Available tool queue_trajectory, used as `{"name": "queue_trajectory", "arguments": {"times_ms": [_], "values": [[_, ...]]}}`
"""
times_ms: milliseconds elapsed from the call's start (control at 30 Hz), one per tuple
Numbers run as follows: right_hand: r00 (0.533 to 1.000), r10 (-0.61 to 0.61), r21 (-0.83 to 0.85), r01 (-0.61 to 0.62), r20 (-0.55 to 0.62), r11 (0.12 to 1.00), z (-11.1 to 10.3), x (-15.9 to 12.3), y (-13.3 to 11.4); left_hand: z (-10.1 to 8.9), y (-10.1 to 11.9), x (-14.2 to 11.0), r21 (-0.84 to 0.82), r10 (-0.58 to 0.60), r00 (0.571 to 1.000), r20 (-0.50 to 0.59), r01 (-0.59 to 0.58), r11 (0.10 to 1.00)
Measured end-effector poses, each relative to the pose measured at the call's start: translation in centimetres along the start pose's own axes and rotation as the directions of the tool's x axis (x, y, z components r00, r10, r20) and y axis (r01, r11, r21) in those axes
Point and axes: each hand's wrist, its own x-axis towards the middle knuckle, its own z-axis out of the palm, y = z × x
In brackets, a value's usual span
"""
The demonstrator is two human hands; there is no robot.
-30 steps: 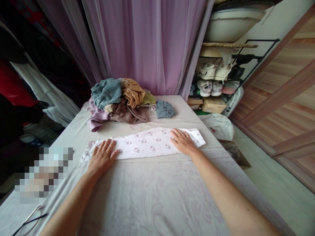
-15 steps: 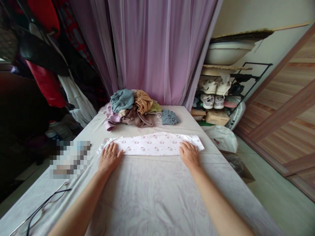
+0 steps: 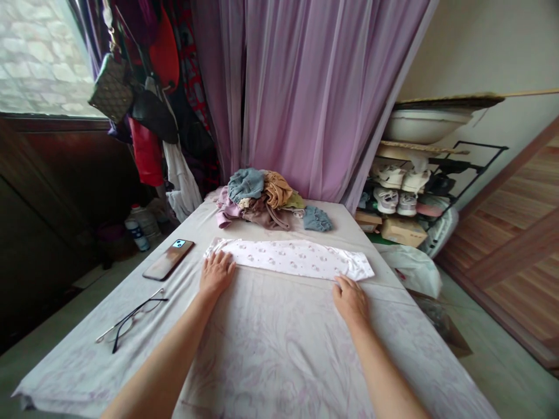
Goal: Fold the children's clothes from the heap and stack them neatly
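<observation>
Across the middle of the cloth-covered counter, a white garment with a small scattered print lies in a long, flat strip, slightly rumpled at its right end. The left hand is open, palm down, its fingers spread over the garment's left end. The right hand is loosely bent with its fingertips at the near edge of the right end; whether it pinches any fabric cannot be told. Beyond the strip sits a heap of clothes, with a denim garment and a tan garment on top, and a blue-grey garment just beside it. A phone and eyeglasses lie to the left. The thin fabric looks likely to crease or skew if the right hand pulled while the left pressed unevenly, and a light hold at the right could let that end slip. A wide sweep of the left forearm might knock the eyeglasses, whose arms stick out.
</observation>
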Motion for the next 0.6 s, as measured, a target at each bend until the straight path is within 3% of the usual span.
{"name": "queue_trajectory", "arguments": {"times_ms": [233,600], "values": [[1.000,-0.009,-0.037,0.009,0.023,0.999,-0.3,0.1,-0.2,-0.4,-0.5,-0.4,-0.092,0.141,0.990,-0.010,-0.141,0.986],[1.000,-0.005,-0.035,0.005,-0.001,0.999,-0.1,0.1,-0.1,-1.1,-0.1,-0.8,-0.129,0.173,0.985,-0.012,-0.173,0.976]]}}
